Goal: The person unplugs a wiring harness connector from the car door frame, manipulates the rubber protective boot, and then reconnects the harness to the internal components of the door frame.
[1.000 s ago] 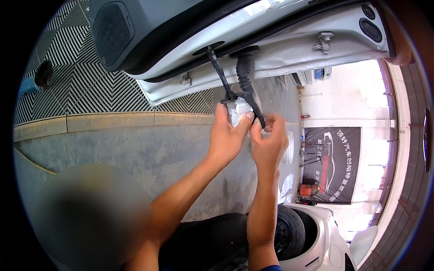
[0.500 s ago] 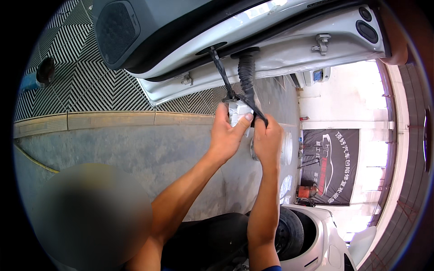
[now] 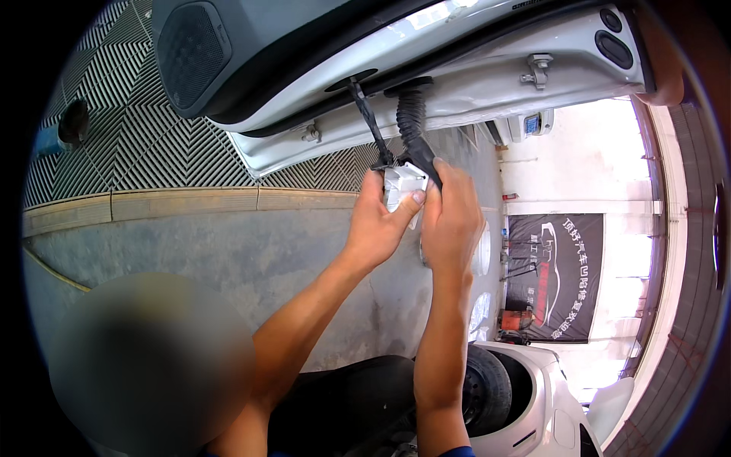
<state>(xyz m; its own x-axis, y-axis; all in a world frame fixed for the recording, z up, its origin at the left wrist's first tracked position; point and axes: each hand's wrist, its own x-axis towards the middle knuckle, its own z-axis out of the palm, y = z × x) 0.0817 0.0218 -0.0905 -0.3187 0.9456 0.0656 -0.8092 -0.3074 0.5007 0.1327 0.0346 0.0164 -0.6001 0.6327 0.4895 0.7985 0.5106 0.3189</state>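
At far left, a blue cylinder (image 3: 47, 142) is cut off by the dark rim; what its shadowed mouth holds cannot be told. A blurred round patch (image 3: 152, 365) hides the near-left floor (image 3: 198, 236). The left hand (image 3: 378, 218) has its fingers clamped on a white connector block (image 3: 403, 185), partly covered, just near of the car door (image 3: 472, 97). The right hand (image 3: 455, 217) has its fingers clamped on a black ribbed sleeve (image 3: 412, 118), its end mostly hidden. Beyond, a white tub (image 3: 484, 250) is half hidden, contents unseen. At near right, a tyre (image 3: 491, 388) sits in a wheel arch (image 3: 522, 381), partly covered.
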